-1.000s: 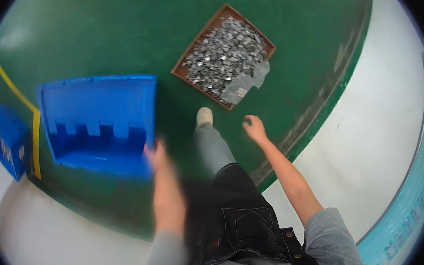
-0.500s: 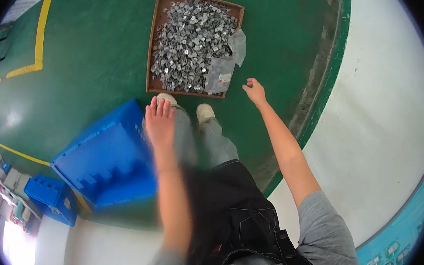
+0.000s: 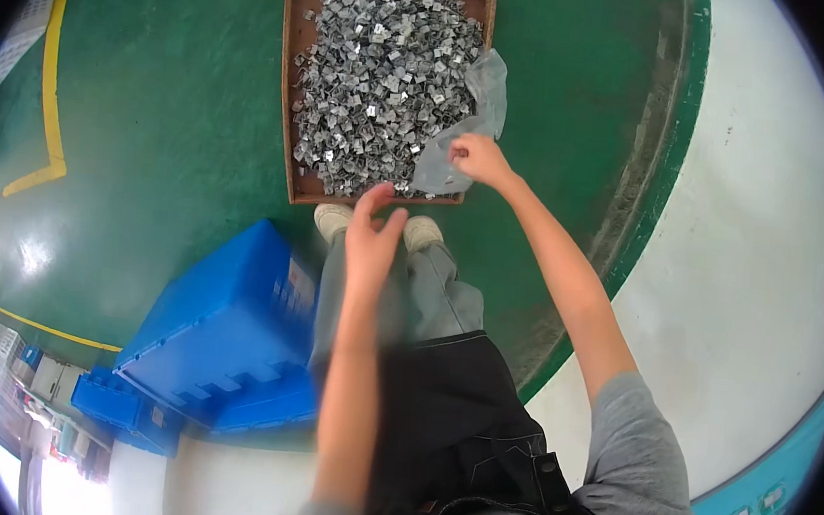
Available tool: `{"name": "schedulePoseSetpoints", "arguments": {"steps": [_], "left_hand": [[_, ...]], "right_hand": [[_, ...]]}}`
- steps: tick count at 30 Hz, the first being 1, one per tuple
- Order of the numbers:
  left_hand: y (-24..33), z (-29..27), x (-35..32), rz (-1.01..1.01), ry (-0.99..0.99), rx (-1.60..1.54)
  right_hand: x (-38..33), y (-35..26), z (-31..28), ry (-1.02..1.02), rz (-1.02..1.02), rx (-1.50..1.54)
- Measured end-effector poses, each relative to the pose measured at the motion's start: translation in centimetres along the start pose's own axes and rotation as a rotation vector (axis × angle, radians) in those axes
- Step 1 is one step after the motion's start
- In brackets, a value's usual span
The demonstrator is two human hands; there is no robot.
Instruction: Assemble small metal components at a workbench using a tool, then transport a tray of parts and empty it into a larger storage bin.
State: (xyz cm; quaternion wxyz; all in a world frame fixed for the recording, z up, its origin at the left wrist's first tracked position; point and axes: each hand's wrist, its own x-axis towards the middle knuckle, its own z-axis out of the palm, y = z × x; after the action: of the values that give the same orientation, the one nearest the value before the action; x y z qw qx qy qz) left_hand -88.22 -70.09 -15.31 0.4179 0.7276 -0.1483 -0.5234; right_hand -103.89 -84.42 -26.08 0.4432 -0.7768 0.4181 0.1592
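Observation:
A shallow brown tray (image 3: 287, 83) on the floor holds a heap of small grey metal pieces (image 3: 377, 81). Across its right edge, near the front corner, lies a clear plastic bag (image 3: 435, 167). My right hand (image 3: 481, 159) is over the bag with its fingers curled closed on the plastic. My left hand (image 3: 373, 240) hovers by the tray's front edge, thumb and fingers apart, holding nothing; it is slightly blurred.
A large blue plastic crate (image 3: 224, 310) stands to my left, with a smaller blue crate (image 3: 129, 410) behind it. My shoes (image 3: 333, 218) are just before the tray. A white wall (image 3: 752, 236) rises at the right.
My right hand has moved left from beside the tray onto the plastic bag and closed. My left hand has shifted right toward the tray's front edge, its fingers bending. The bag's shape has changed.

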Motion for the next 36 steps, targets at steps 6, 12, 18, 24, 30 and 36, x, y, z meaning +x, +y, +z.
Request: {"name": "schedulePoseSetpoints", "arguments": {"steps": [6, 12, 18, 24, 30, 36], "left_hand": [[1.1, 0.5, -0.8, 0.112, -0.062, 0.733], [3.1, -5.2, 0.1, -0.107, 0.055, -0.221], [5.7, -6.9, 0.7, -0.243, -0.044, -0.769], [6.0, -7.1, 1.4, -0.222, -0.064, -0.855], [-2.7, -9.1, -1.4, -0.304, 0.168, -1.079], [-3.4, -12.3, -7.7, -0.331, 0.271, -1.223]], "right_hand": [[-6.8, -8.7, -4.7, 0.024, -0.506, 0.415], [-1.6, 0.9, -4.4, 0.54, 0.288, 0.945], [4.4, 11.1, 1.8, 0.535, 0.645, 0.099], [5.7, 7.6, 2.0, 0.687, 0.584, 0.045], [-1.1, 0.8, -0.1, 0.395, 0.515, 0.486], [-5.1, -3.2, -2.0, -0.123, 0.682, 1.147]]}}
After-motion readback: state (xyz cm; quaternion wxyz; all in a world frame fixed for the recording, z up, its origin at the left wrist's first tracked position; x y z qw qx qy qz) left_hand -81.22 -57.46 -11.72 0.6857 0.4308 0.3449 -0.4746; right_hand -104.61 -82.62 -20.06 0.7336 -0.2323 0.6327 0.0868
